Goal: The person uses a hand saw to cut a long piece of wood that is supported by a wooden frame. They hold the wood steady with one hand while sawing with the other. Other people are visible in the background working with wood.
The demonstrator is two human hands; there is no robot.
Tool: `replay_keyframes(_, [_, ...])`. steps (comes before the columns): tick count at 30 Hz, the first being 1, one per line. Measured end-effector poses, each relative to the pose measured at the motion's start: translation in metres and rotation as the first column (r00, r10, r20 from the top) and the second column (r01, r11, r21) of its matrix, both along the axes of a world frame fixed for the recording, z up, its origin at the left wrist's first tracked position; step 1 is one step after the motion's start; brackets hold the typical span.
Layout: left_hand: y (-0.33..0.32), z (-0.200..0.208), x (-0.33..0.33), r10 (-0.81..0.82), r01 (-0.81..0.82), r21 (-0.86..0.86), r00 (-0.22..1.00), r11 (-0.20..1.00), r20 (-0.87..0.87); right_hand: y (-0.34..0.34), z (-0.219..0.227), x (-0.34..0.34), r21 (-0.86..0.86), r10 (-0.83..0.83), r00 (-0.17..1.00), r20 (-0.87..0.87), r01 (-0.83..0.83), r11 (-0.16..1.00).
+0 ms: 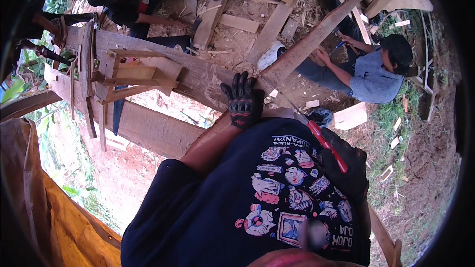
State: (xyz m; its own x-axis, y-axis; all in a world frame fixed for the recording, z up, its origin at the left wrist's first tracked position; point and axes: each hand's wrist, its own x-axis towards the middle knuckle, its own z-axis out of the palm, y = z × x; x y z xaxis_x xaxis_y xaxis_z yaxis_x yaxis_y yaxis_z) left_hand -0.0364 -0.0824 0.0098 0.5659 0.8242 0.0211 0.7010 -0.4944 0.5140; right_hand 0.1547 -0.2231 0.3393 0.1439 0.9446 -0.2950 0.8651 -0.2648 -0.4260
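Note:
My left hand [243, 103], in a black glove with red trim, rests on the edge of a long wooden plank [205, 76], its fingers stretched out and slightly apart. In my black-gloved right hand [349, 165], close against my body at the right, is a red-handled handsaw [327, 146]. Its thin blade points forward and left and shows nearly edge-on. The tip comes near the end of a long beam [316, 37] beside my left hand; whether it touches the wood I cannot tell.
A small wooden frame [136, 74] sits on the planks at the left. A co-worker in a grey shirt [378, 76] sits at the right holding a blue-handled tool. Another in black [131, 5] works at the far left. Boards and offcuts [351, 116] litter the dirt. An orange tarp [74, 217] hangs nearby.

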Motion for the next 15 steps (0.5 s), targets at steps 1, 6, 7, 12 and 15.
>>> replay_keyframes(1, [0.002,0.0,-0.012,-0.087,0.086,0.01,0.996,0.996,0.026,0.001,0.001,-0.002,0.014,-0.005,1.0,-0.001,0.005,1.0])
replay_keyframes(6, [0.033,0.029,-0.096,-0.562,0.565,-0.024,0.823,0.824,0.076,0.004,0.003,-0.01,-0.05,-0.139,0.99,0.017,0.14,0.989])
replay_keyframes(7, [0.033,0.028,-0.099,-0.566,0.568,-0.018,0.822,0.823,0.056,0.006,0.003,-0.01,-0.038,-0.157,0.988,-0.005,0.156,0.987])
replay_keyframes(12, [0.016,0.015,-0.095,-0.523,0.522,-0.049,0.851,0.852,-0.043,0.008,0.003,-0.018,-0.013,-0.286,0.951,-0.118,0.287,0.958])
replay_keyframes(15, [0.015,0.023,-0.096,-0.515,0.51,-0.14,0.857,0.849,-0.001,0.012,0.011,-0.025,-0.033,-0.134,0.991,-0.011,0.134,0.99])
